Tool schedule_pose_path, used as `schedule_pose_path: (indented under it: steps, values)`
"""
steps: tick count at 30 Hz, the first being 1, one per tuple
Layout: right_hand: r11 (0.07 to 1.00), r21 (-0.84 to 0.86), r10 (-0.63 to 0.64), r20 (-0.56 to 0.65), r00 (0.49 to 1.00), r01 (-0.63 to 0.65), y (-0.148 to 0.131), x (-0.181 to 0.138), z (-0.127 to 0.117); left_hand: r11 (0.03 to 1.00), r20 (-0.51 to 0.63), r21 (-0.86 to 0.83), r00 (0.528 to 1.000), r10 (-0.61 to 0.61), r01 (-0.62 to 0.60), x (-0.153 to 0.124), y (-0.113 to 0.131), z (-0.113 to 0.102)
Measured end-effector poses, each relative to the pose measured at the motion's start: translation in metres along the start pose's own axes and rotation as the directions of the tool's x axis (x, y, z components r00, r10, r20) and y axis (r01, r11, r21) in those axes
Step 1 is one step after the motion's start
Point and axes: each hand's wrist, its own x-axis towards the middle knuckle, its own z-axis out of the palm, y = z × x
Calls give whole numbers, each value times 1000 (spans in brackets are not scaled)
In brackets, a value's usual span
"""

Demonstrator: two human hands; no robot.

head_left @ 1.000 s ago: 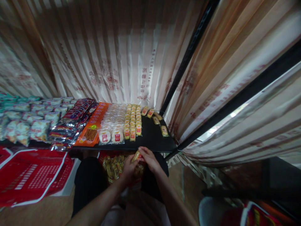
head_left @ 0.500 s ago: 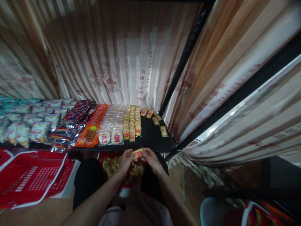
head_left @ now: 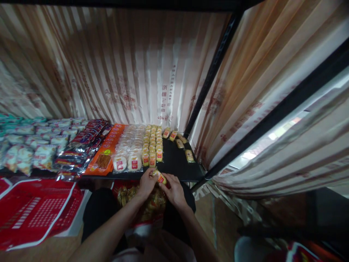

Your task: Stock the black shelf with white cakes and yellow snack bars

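Observation:
My left hand (head_left: pixel 147 183) and my right hand (head_left: pixel 172 188) both pinch one small yellow snack packet (head_left: pixel 160 177) with a red label, held just in front of the black shelf (head_left: pixel 177 162). Below my hands, between my knees, sits an open bag of the same yellow snack packets (head_left: pixel 147 205). On the shelf, neat rows of yellow packets (head_left: pixel 152 145) run back toward the curtain, and several loose ones (head_left: pixel 180 143) lie to their right.
Left of the yellow rows lie round white cakes in clear wrap (head_left: pixel 128 153), an orange pack (head_left: pixel 105 154), dark red packs (head_left: pixel 81 143) and pale bags (head_left: pixel 27 145). A red basket (head_left: pixel 32 211) stands on the floor at left. Striped curtains (head_left: pixel 141 72) close in behind and to the right.
Both hands have risen from the bag with the yellow packet and moved forward to the shelf's front edge. The view has tilted slightly.

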Motion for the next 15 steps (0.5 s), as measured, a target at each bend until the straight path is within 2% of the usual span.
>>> schedule_pose_path:
  steps: [3,5,11,15]
  values:
    - [997,-76,-20,15,1000,21,-3,3,0,991,4,109,997,78,-78,7,0,5]
    - [994,-113,-7,-5,1000,7,-3,6,2,988,11,122,995,99,-99,12,-1,9]
    - [974,-164,130,-148,980,-154,-2,21,9,995,-9,-79,998,66,-67,18,-3,19]
    - [954,-149,231,-180,956,-259,-2,35,15,984,5,-166,998,62,-60,16,0,20]
